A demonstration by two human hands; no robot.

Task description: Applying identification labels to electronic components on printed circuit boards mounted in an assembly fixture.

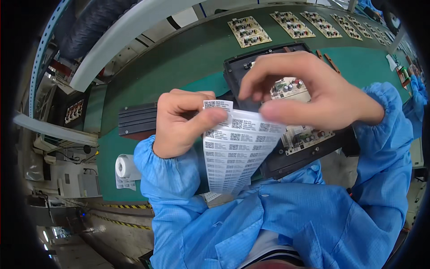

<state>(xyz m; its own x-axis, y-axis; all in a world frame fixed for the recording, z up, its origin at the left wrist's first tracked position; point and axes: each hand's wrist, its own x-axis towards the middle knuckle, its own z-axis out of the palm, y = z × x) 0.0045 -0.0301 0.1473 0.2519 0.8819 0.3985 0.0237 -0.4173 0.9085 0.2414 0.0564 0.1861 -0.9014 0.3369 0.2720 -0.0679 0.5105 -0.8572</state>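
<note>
A long sheet of white labels [239, 154] printed with small square codes hangs in front of me. Its upper left edge is pinched between the thumb and curled fingers of my left hand [179, 119]. Over the sheet's upper right corner hovers my right hand [309, 89], slightly blurred, with thumb and fingers apart and nothing visible between them. Whether that thumb touches the sheet, I cannot tell. Behind and below the right hand lies a circuit board panel [309, 139] with small components, set in a black tray [293, 163]. My hand and the sheet cover part of both.
A roll of white labels [126, 167] stands on the green mat [117, 148] at the left. Beside my left wrist is a black ribbed block [136, 121]. Several circuit board panels [249, 32] line the far bench. At the far right a blue-gloved hand [419, 87] shows.
</note>
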